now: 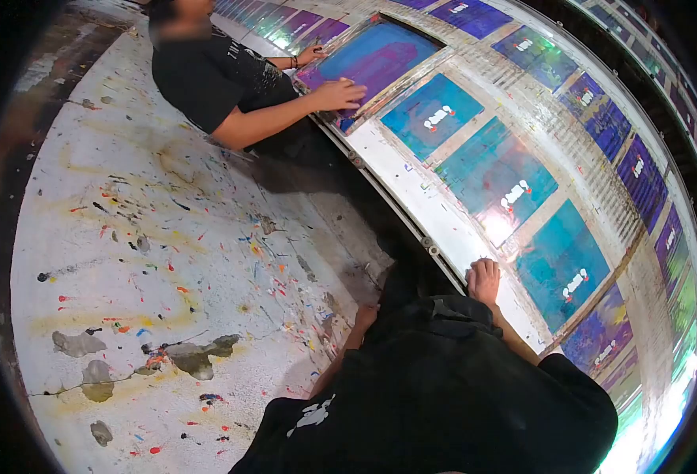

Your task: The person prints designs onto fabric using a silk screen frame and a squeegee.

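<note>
My right hand (484,280) rests on the near edge of the long printing table (463,237), its fingers loosely bent against the white surface and no tool in it. Low at my side hangs my left hand (366,317), away from the table; its fingers are mostly hidden. Nearest to my right hand are two teal printed panels, one (563,265) to its right and another (497,180) beyond it, each with a small white and red motif. A third teal panel (432,116) lies farther along.
At upper left a co-worker in a black shirt (194,83) leans over a framed printing screen (388,59), both hands on it. Purple panels (644,182) line the table's far side. A metal rail (396,207) runs along the near edge. The paint-spattered floor (151,261) lies left.
</note>
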Motion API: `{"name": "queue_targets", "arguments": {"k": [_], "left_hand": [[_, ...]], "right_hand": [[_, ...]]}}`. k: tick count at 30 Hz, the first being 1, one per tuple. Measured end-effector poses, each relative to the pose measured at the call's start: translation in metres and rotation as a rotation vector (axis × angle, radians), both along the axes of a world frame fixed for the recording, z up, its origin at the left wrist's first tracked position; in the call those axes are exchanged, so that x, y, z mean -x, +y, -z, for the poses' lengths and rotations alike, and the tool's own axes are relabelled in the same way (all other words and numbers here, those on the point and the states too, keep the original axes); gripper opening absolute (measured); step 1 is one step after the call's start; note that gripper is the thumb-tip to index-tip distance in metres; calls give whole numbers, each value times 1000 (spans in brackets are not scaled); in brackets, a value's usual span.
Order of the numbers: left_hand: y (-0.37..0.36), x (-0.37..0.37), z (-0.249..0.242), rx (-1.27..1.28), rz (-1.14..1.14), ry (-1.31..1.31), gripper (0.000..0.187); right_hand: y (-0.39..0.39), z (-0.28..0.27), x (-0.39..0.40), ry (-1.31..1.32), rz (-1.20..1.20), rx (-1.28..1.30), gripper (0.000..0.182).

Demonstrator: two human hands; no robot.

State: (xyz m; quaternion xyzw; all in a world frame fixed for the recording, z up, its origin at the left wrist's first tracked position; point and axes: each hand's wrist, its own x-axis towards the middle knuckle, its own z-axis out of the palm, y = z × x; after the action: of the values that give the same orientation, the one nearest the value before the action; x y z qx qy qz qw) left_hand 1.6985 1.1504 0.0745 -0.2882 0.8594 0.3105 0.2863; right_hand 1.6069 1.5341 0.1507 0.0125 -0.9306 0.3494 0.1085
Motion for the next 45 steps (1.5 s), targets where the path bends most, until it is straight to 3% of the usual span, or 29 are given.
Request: {"name": "queue_targets", "arguments": {"k": [2, 3, 5, 9, 12, 14, 17, 20, 26, 30, 33, 35, 38, 41, 45], "left_hand": [[-23, -11, 39, 61, 142, 163, 39], [-20, -11, 28, 54, 143, 152, 39], [-6, 7, -10, 89, -114, 220, 39], [8, 18, -27, -53, -188, 271, 41], [11, 21, -2, -16, -176, 172, 41], [9, 20, 13, -3, -8, -46, 42], [34, 13, -21, -100, 2, -5, 42], [24, -4, 19, -126, 179, 82, 42], [46, -12, 3, -137, 180, 75, 40], [45, -20, 35, -196, 179, 98, 38], [56, -24, 32, -282, 168, 66, 37], [63, -30, 31, -253, 47, -35, 36], [66, -33, 21, -220, 74, -97, 36], [55, -41, 42, -215, 182, -65, 36], [63, -55, 35, -228, 129, 2, 35]], "right_hand": [[0, 1, 0, -9, 7, -9, 15], [0, 1, 0, -12, 11, -17, 15], [2, -4, -2, -19, 1, -2, 14], [9, -4, -5, 21, -35, 44, 14], [23, -5, -16, 51, -1, 72, 13], [34, -11, -27, 71, 71, 90, 12], [53, -6, -44, 103, 139, 54, 11], [64, -5, -62, 15, 156, 34, 14], [70, -7, -73, 51, 163, 28, 11], [75, -10, -77, 51, 141, 0, 10], [81, -10, -84, 69, 93, -6, 9], [86, -13, -89, 56, 114, 9, 8], [96, -13, -98, 33, 123, 2, 8], [104, -16, -104, 36, 147, -10, 8], [121, -23, -118, 35, 212, -34, 7]]}}
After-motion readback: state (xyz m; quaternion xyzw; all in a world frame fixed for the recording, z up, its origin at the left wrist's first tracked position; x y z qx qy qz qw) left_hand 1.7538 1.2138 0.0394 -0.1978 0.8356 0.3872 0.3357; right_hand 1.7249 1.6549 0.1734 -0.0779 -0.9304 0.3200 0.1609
